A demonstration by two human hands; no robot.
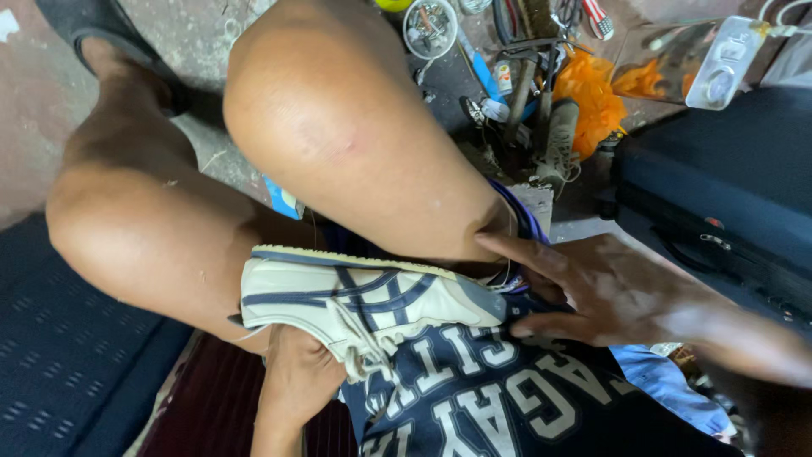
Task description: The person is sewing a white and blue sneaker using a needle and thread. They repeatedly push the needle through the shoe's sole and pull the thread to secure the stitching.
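A cream sneaker with dark blue stripes lies sideways across my lap, between my bare knees. My left hand grips it from underneath, near the laces and toe end. At the shoe's heel end my right hand has its fingers spread, the fingertips pressing against the heel and my thigh. Below the shoe is my dark blue shirt with large white letters. The sole edge faces up toward my knees.
A dark blue suitcase stands at the right. On the floor ahead lie tools, a round tin of small parts, an orange bag and a clear plastic box. A dark blue mat lies at the left.
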